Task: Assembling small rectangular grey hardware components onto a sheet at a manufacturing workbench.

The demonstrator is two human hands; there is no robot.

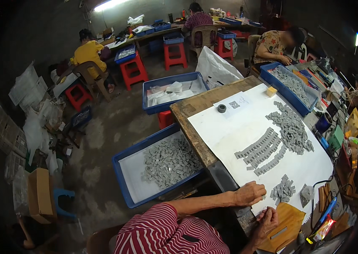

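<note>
My left hand (249, 194) is over the near edge of the white sheet (212, 127), its fingers curled together. My right hand (268, 220) is just nearer to me, beside a yellow-brown wooden board (286, 220), thumb and fingertips pinched. Whatever either hand holds is too small to make out. A small pile of flat grey pieces (283, 189) lies just beyond my hands. Farther on, similar pieces are laid in several neat rows (261, 148). Behind those rows spreads a large loose heap of grey pieces (291, 127).
A blue tray of grey pieces (124, 186) stands low at the left, with another blue tray (145, 101) behind it. A third blue tray (267, 70) sits at the table's far right. Tools and cables crowd the right side. Several people work farther back near red stools (132, 72).
</note>
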